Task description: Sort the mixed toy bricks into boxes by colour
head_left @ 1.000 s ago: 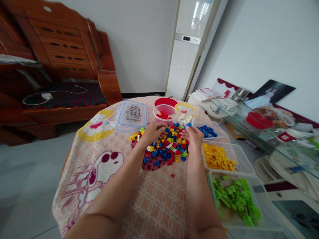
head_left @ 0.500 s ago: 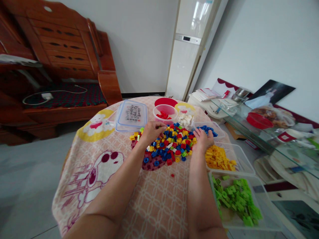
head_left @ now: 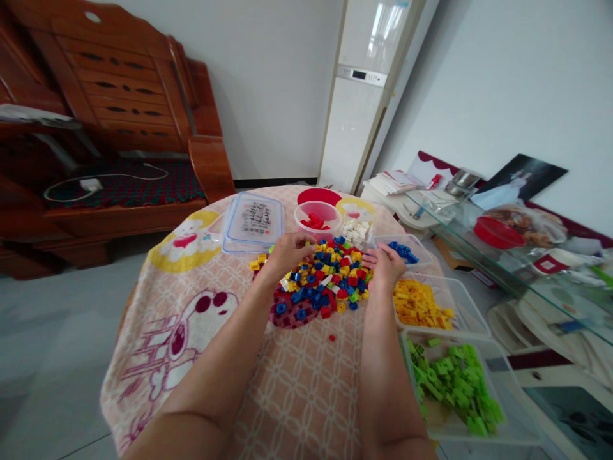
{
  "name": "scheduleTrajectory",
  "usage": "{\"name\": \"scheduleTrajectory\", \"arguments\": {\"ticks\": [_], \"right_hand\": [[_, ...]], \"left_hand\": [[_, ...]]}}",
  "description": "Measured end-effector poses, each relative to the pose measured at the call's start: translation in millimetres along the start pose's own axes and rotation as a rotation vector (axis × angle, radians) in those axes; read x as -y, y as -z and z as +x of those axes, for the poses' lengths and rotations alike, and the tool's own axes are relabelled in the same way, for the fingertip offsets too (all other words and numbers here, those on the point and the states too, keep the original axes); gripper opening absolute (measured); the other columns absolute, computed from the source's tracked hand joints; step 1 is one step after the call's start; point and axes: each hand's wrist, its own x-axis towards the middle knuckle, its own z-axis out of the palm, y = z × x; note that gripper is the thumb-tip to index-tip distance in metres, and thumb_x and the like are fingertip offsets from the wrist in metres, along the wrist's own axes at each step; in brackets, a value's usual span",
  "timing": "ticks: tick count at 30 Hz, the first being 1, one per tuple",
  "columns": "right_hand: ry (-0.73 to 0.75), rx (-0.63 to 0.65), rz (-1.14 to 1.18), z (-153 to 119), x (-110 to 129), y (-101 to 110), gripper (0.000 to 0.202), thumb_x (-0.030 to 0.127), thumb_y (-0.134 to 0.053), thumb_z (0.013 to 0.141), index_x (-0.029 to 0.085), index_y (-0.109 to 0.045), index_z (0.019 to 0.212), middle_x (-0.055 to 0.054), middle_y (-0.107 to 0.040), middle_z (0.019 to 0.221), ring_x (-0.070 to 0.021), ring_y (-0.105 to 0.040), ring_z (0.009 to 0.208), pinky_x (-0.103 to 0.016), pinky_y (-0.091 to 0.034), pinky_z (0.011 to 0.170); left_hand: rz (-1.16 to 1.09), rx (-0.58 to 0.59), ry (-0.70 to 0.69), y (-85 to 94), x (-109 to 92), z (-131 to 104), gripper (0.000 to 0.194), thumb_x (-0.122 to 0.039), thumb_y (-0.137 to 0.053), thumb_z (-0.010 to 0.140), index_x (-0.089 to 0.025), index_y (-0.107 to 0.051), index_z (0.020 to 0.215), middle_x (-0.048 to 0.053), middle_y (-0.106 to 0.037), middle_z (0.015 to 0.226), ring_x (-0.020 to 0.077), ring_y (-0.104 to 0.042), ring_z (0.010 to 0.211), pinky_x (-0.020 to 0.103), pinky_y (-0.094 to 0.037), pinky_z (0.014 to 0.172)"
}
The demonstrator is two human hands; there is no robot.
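A mixed heap of building blocks in red, blue, yellow, green and white lies on the cloth. At its left back edge is my left hand, with thumb and fingertips brought together; whatever is between them is too small to make out. My right hand hovers at the heap's right edge, its fingers apart and pointing left. Just beyond it, blue blocks sit in a clear tray. Yellow blocks and green blocks fill two clear containers beside my right forearm.
Behind the heap stand a pink bowl with red blocks and a container of white blocks. A blue-rimmed lid lies at the back left. One small red piece rests nearer me. A glass shelf borders the right.
My right hand has shifted slightly left from the blue tray's edge, its fingers now turned toward the heap. My left hand has moved slightly left, its fingers still together.
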Motion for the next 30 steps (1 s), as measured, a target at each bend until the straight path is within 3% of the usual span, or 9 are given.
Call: {"name": "scheduleTrajectory", "arguments": {"ticks": [6,11,15,18,24,30], "right_hand": [[0.007,0.174,-0.140,-1.6,-7.6,0.0,0.029,0.034,-0.066,0.067,0.016,-0.075,0.087,0.000,-0.071,0.059,-0.0216,-0.069,0.053,-0.026,-0.047,0.039],[0.070,0.279,-0.225,-4.0,-10.0,-0.2,0.030,0.039,-0.068,0.067,0.016,-0.076,0.085,0.000,-0.071,0.059,-0.0159,-0.060,0.042,-0.022,-0.037,0.034],[0.134,0.332,-0.300,-6.9,-8.6,-2.2,0.030,0.041,-0.069,0.068,0.016,-0.078,0.084,0.000,-0.070,0.059,-0.0158,-0.058,0.043,-0.024,-0.042,0.038],[0.136,0.368,-0.333,-11.9,-6.0,-5.4,0.030,0.041,-0.070,0.069,0.017,-0.080,0.084,0.000,-0.071,0.059,-0.0177,-0.059,0.045,-0.027,-0.046,0.042],[0.137,0.413,-0.364,-18.2,-2.6,-8.4,0.026,0.040,-0.070,0.071,0.019,-0.079,0.083,0.002,-0.069,0.058,-0.0162,-0.055,0.042,-0.027,-0.042,0.041],[0.126,0.398,-0.376,-15.6,-5.8,-7.4,0.025,0.040,-0.070,0.070,0.020,-0.079,0.082,0.001,-0.069,0.059,-0.0166,-0.055,0.043,-0.028,-0.042,0.043]], "left_hand": [[0.252,0.009,-0.089,2.6,-0.5,0.3,0.029,-0.030,-0.078,0.075,-0.018,-0.082,0.101,-0.001,-0.073,0.068,0.0180,-0.069,0.068,0.025,-0.053,0.064],[0.279,-0.024,-0.114,3.9,-4.3,-0.6,0.031,-0.024,-0.074,0.079,-0.017,-0.082,0.108,0.002,-0.078,0.082,0.0185,-0.070,0.075,0.025,-0.053,0.070],[0.327,-0.079,-0.130,4.2,-5.3,-0.2,0.025,-0.023,-0.073,0.080,-0.017,-0.083,0.102,0.003,-0.080,0.086,0.0185,-0.069,0.075,0.027,-0.054,0.072],[0.416,-0.096,-0.175,-4.4,-5.9,-1.6,0.020,-0.024,-0.075,0.081,-0.019,-0.083,0.099,0.005,-0.081,0.096,0.0206,-0.071,0.081,0.030,-0.056,0.081],[0.741,-0.117,-0.247,-33.5,-4.5,-9.0,0.016,-0.019,-0.077,0.081,-0.022,-0.080,0.097,0.009,-0.077,0.109,0.0285,-0.069,0.109,0.038,-0.054,0.098],[0.697,-0.136,-0.279,-37.1,0.5,-8.0,0.012,-0.017,-0.072,0.085,-0.022,-0.078,0.094,0.008,-0.077,0.103,0.0251,-0.069,0.102,0.036,-0.054,0.095]]}}
